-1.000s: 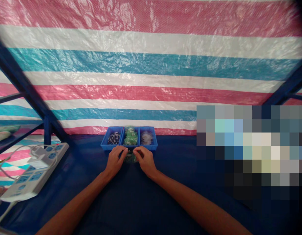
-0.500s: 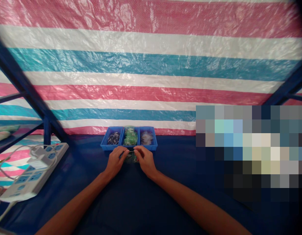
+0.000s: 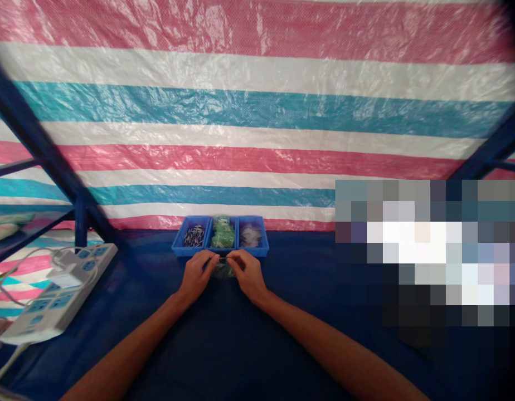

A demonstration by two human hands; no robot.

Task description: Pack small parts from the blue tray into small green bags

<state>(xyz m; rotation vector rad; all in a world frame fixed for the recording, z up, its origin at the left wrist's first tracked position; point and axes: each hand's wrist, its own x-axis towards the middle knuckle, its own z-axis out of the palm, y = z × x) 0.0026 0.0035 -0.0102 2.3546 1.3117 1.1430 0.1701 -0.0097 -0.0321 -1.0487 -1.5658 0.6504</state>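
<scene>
My left hand (image 3: 198, 271) and my right hand (image 3: 246, 273) meet just in front of a blue three-part tray (image 3: 193, 252). Thumb and fingers of each pinch one upper corner of a small see-through packet (image 3: 223, 269). It hangs between them, its pale top edge stretched from hand to hand; dark and greenish patches show in it, too small to make out. In the tray, thin dark-and-silver pieces (image 3: 194, 236) lie on the left, green wrapped pieces (image 3: 223, 233) are heaped in the middle, and whitish translucent pieces (image 3: 249, 235) lie on the right.
A white power strip (image 3: 65, 298) with a plugged-in adapter and cables lies at the left on the dark blue tabletop (image 3: 215, 345). Striped plastic sheeting (image 3: 257, 111) hangs behind, between blue frame bars (image 3: 79, 206). The right side is masked by a pixelated block.
The fingertips have shifted very slightly, and the packet between them hangs a little differently. Both hands keep their pinch; tray and power strip stay put.
</scene>
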